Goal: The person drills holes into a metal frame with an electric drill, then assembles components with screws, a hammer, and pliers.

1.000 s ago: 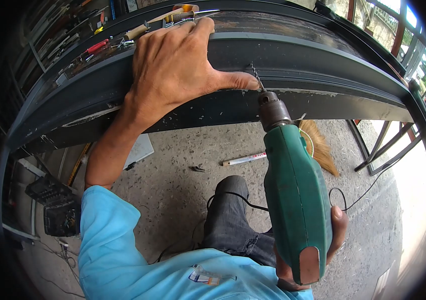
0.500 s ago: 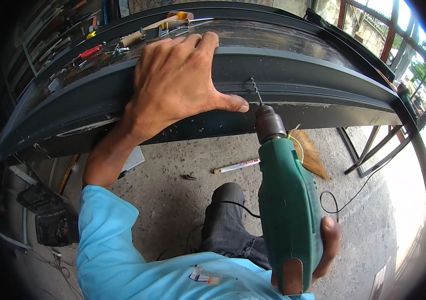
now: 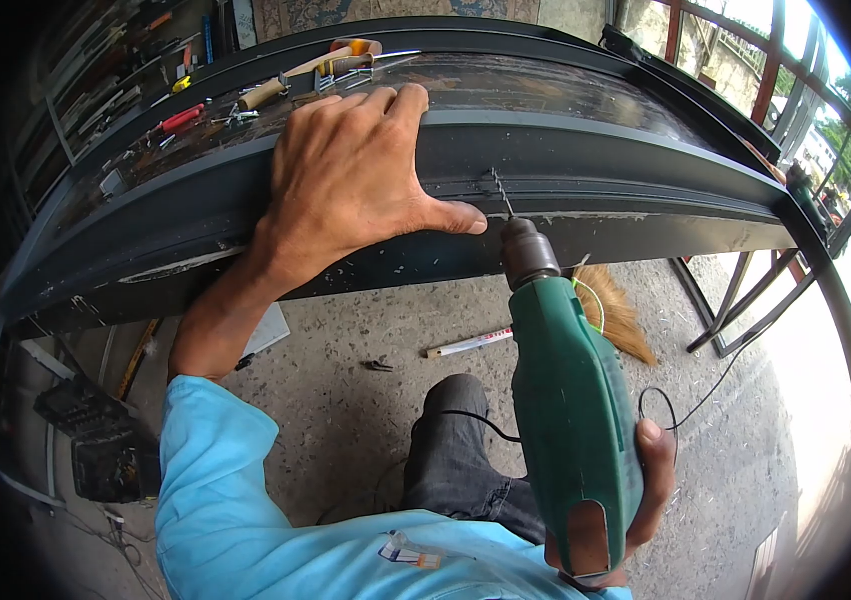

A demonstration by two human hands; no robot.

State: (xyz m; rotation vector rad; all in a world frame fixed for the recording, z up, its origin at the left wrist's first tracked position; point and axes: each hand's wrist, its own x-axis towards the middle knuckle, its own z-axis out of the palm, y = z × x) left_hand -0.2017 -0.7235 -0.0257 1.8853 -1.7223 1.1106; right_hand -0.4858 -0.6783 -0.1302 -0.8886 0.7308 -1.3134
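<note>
My right hand [image 3: 654,470] grips a green power drill [image 3: 578,400] by its rear handle, most of the palm hidden behind the body. From the drill's chuck [image 3: 528,250] a thin twist drill bit [image 3: 501,190] points up and away, its tip at the front face of a dark metal frame [image 3: 586,150]. Just left of the bit, my left hand [image 3: 351,175] lies across that frame. Its fingers bend over the upper edge, while the thumb stretches sideways along the front face towards the bit.
On the surface behind the frame lie a hammer [image 3: 291,77], red-handled pliers [image 3: 181,118] and several screws. A white marker [image 3: 469,343] and a straw broom [image 3: 614,312] are on the floor below. A black cable [image 3: 661,395] loops at the right, and a black toolbox [image 3: 116,465] stands lower left.
The view has shifted slightly, so the frame appears a little lower. Both hands keep their places, and the drill bit's tip stays at about the same spot on the frame.
</note>
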